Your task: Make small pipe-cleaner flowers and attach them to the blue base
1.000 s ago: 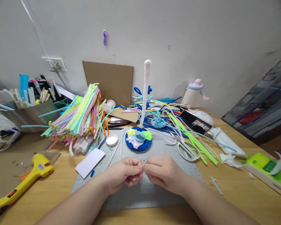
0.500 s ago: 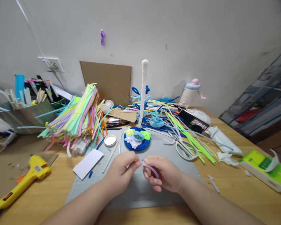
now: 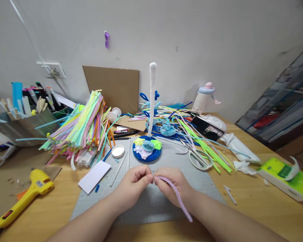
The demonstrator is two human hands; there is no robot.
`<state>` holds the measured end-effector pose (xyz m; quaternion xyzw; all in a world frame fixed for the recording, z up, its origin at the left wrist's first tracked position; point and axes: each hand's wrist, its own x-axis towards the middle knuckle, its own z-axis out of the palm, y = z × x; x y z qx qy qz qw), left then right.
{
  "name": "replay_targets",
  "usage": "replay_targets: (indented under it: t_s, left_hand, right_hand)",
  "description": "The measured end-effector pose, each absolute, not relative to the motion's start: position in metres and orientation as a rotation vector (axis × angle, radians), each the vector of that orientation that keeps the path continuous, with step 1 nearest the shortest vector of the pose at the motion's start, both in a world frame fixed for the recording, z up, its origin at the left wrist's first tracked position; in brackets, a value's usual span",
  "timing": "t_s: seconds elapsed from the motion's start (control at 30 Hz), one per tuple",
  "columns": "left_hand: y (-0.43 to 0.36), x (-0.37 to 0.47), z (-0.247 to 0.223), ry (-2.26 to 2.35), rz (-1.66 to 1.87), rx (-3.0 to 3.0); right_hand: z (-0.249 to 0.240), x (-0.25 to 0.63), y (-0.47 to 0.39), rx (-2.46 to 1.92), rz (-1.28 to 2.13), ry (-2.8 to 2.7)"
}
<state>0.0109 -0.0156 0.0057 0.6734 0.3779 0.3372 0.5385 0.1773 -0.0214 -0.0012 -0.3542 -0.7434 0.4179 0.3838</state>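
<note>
A lilac pipe cleaner (image 3: 178, 196) runs from between my fingertips over my right hand and hangs down toward the wrist. My right hand (image 3: 173, 185) is closed, pinching it near its upper end. Closed too, my left hand (image 3: 136, 181) meets the right one fingertip to fingertip at that end; the tip between the fingers is hidden. Just beyond my hands stands a round blue fuzzy base (image 3: 154, 155) with a tall white wrapped post (image 3: 152, 97). Yellow, white, green and light-blue fuzzy pieces (image 3: 148, 146) sit on the base.
Beneath my hands lies a grey cutting mat (image 3: 151, 211). Scissors (image 3: 199, 159) rest at its right, beside loose green pipe cleaners (image 3: 204, 143). On the left are a pipe-cleaner bundle (image 3: 86, 124), a white card (image 3: 94, 177) and a yellow glue gun (image 3: 22, 198). A phone (image 3: 207, 127) lies back right.
The lilac pipe cleaner, earlier curled inside my right hand, now lies over its back with a longer length showing. My right fingers have closed in, and the hands are nearer each other.
</note>
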Motion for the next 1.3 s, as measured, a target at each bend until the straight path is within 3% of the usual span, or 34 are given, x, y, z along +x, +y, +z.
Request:
replay_targets:
  t_s: [0.17, 0.27, 0.33, 0.43, 0.53, 0.6, 0.73, 0.9, 1.03, 1.13, 1.3]
  left_hand:
    - [-0.02, 0.007, 0.006, 0.995, 0.931, 2.315]
    - [-0.017, 0.003, 0.005, 1.026, 0.966, 2.383]
    - [-0.014, 0.002, 0.004, 1.09, 0.976, 2.162]
    - [-0.009, 0.004, 0.003, 1.177, 1.013, 1.686]
    - [-0.007, 0.009, 0.002, 1.151, 1.01, 1.32]
    - [-0.007, 0.012, 0.003, 1.103, 1.011, 1.184]
    - [-0.007, 0.015, 0.005, 1.032, 0.983, 1.081]
    - [-0.006, 0.018, 0.002, 1.077, 0.844, 1.082]
    - [-0.009, 0.021, 0.002, 1.042, 0.811, 0.986]
    - [-0.014, 0.027, 0.012, 0.913, 0.793, 0.769]
    - [-0.018, 0.05, 0.041, 0.731, 0.839, 0.54]
  right_hand:
    - [-0.002, 0.164, -0.022, -1.013, 2.065, -0.952]
    - [0.009, 0.168, -0.021, -1.003, 2.255, -0.975]
    - [0.019, 0.181, -0.019, -1.141, 2.006, -1.392]
    - [0.028, 0.22, -0.01, -1.495, 1.056, -2.012]
    - [0.021, 0.268, 0.008, -1.921, 0.317, -2.038]
    - [0.009, 0.295, 0.02, -2.189, 0.143, -1.991]
    - [-0.005, 0.32, 0.036, -2.317, 0.35, -2.006]
    - [0.022, 0.331, 0.037, -2.201, 0.633, -1.95]
    - [0.04, 0.334, 0.011, -1.482, 1.45, -1.333]
    - [0.033, 0.321, -0.024, -1.09, 1.585, -0.954]
    - [0.008, 0.287, -0.077, -0.929, 1.776, -1.08]
